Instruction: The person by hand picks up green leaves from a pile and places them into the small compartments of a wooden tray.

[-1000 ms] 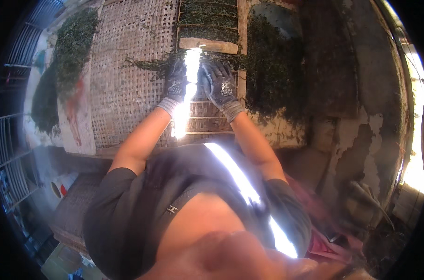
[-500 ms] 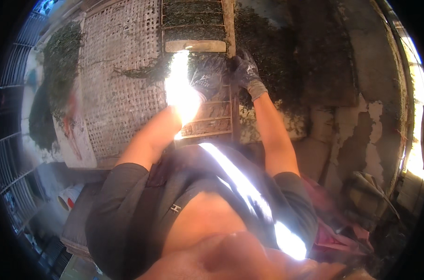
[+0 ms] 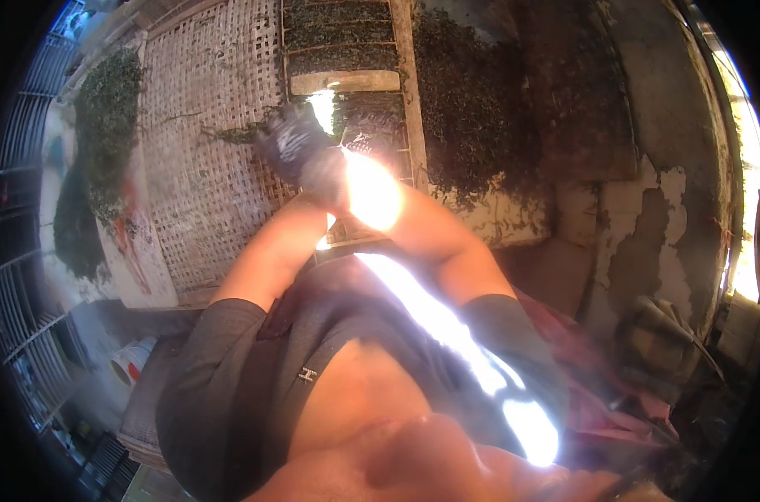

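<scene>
My left hand [image 3: 295, 149], in a dark patterned glove, is over the right edge of the woven lattice mat [image 3: 213, 92], smeared by motion. Beside it my right hand [image 3: 370, 138], also gloved, is over a slatted wooden frame [image 3: 411, 100], its wrist lost in a sunlit glare. Whether either hand holds anything is hidden by blur and glare. Dark green shredded leafy material [image 3: 338, 35] fills the frame's far part between the slats. A pale wooden bar [image 3: 346, 81] lies across the frame just beyond my hands. Some green strands lie on the mat beside my left hand.
A dark green leafy heap [image 3: 472, 100] spreads right of the frame. Another green pile [image 3: 104, 134] is at the far left. Metal bars [image 3: 20, 251] run along the left rim. A white tub [image 3: 133, 361] stands at lower left, reddish cloth [image 3: 614, 410] at lower right.
My right hand has moved left from the frame's right rail to over its middle. My left hand has shifted left toward the mat, and the two forearms have drawn together.
</scene>
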`<act>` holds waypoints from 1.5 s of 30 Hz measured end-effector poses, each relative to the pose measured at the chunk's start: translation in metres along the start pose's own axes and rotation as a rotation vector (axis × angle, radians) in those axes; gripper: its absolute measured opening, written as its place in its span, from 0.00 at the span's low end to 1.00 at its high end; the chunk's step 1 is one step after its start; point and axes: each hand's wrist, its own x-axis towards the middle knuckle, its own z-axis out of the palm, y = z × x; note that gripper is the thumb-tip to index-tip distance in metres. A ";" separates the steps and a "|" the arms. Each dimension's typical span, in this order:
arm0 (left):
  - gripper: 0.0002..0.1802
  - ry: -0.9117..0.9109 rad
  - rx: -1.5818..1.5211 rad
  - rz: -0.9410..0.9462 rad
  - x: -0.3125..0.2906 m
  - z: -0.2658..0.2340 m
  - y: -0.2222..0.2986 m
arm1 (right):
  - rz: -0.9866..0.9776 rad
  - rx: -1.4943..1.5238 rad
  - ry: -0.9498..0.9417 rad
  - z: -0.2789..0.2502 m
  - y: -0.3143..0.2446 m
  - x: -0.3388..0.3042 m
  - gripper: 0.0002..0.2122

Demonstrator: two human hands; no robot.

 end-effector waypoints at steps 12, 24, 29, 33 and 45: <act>0.23 0.241 -0.048 0.383 -0.012 -0.051 -0.073 | 0.213 0.981 0.498 0.031 0.215 -0.017 0.16; 0.37 0.475 -0.101 0.016 -0.101 -0.064 -0.207 | 0.155 0.314 -0.022 -0.001 0.165 -0.026 0.15; 0.27 0.316 -0.348 -0.113 -0.042 -0.014 -0.167 | -0.260 0.047 0.061 0.023 0.159 0.009 0.24; 0.22 0.574 -0.628 -0.333 -0.034 -0.039 -0.160 | -0.221 1.294 0.113 0.083 0.233 0.047 0.24; 0.18 0.665 -0.689 0.344 -0.086 0.027 -0.070 | -0.084 1.559 -0.404 0.032 0.168 0.063 0.18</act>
